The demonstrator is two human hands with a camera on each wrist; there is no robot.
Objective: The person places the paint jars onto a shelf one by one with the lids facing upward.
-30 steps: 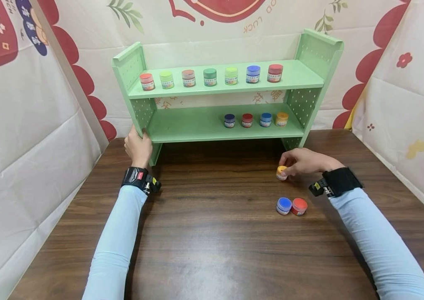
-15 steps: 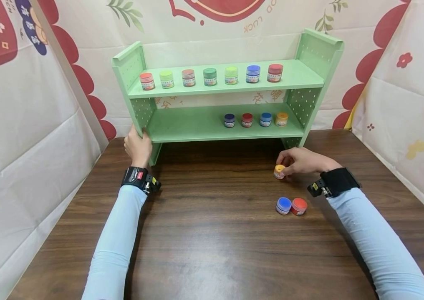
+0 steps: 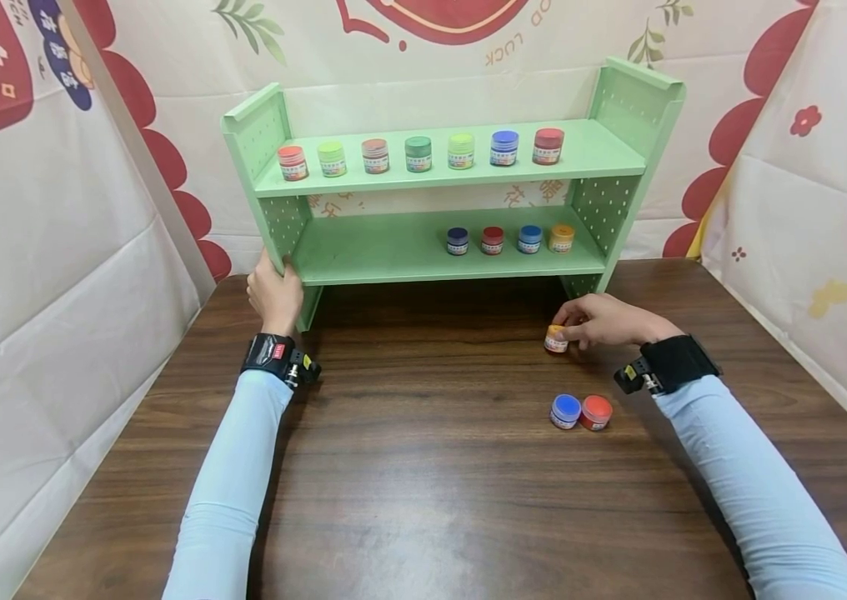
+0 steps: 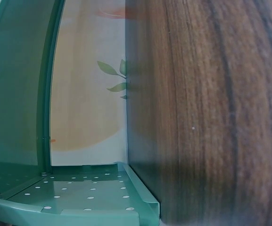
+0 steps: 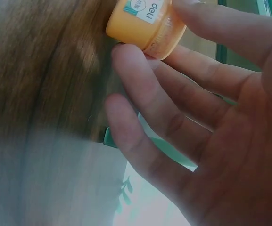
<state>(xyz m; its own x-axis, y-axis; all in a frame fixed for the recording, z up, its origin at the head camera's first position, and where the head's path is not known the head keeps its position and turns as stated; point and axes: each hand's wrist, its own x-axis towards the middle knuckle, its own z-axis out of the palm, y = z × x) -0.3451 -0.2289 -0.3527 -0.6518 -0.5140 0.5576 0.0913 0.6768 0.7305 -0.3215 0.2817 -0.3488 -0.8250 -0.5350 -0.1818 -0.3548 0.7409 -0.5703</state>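
In the head view my left hand (image 3: 276, 296) grips the lower left side panel of a green two-tier shelf (image 3: 393, 250), thumb on the inner side. The left wrist view shows the shelf's perforated panel (image 4: 88, 190) but not the hand. My right hand (image 3: 603, 322) pinches a small orange-yellow paint jar (image 3: 554, 338) between thumb and fingers, low over the table before the shelf's right leg. Close up in the right wrist view, the paint jar (image 5: 143, 28) has its label partly visible; the lower fingers spread free of it. A blue-lidded jar (image 3: 565, 412) and a red-lidded jar (image 3: 596, 412) stand side by side nearer me.
Several jars line the upper board, from an orange-red jar (image 3: 293, 163) to a dark red jar (image 3: 547, 147). On the right half of the lower board stand more, including a yellow jar (image 3: 562, 239). A brown wooden table (image 3: 423, 467) lies below, with printed cloth (image 3: 453, 92) behind.
The orange-yellow paint jar in my right hand has shifted slightly left and away from me, and turned so more of its label shows. My left hand stays on the panel.
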